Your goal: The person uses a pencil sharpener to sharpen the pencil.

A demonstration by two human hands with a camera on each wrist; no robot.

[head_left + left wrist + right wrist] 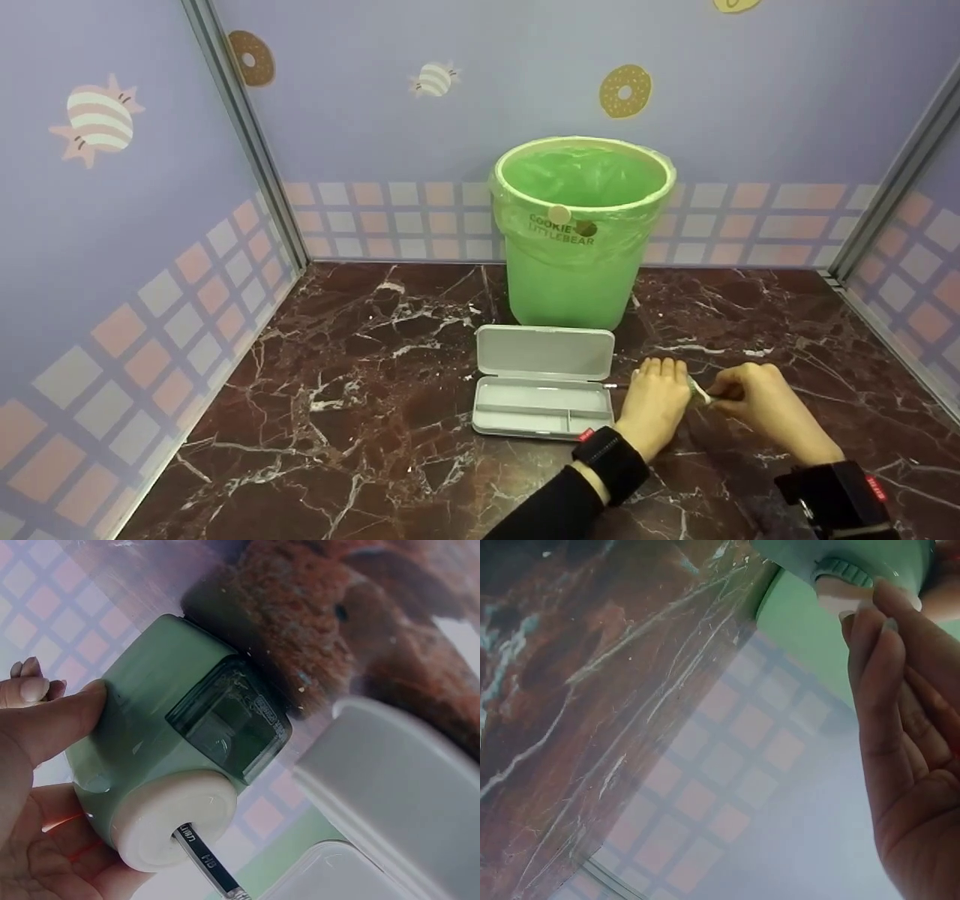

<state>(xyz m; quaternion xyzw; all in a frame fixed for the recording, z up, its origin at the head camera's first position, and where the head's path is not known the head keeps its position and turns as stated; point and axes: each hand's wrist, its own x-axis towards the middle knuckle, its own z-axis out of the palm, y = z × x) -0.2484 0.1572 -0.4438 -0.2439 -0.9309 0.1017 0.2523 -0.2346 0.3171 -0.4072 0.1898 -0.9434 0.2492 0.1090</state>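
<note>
On the marble top, my left hand (656,405) grips a pale green pencil sharpener (150,757), thumb along its side. The hand hides most of it in the head view. A dark pencil (210,866) is pushed into the sharpener's white front face and points toward the pencil case (616,385). My right hand (754,401) is just right of the left, its fingertips (870,630) pinching the small white crank (699,391) at the sharpener's back end (855,559).
An open white pencil case (544,379) lies just left of my hands, its tray showing nothing inside. Behind it stands a green bin (581,225) with a green liner. Patterned walls close off the left, back and right of the dark marble top (360,420).
</note>
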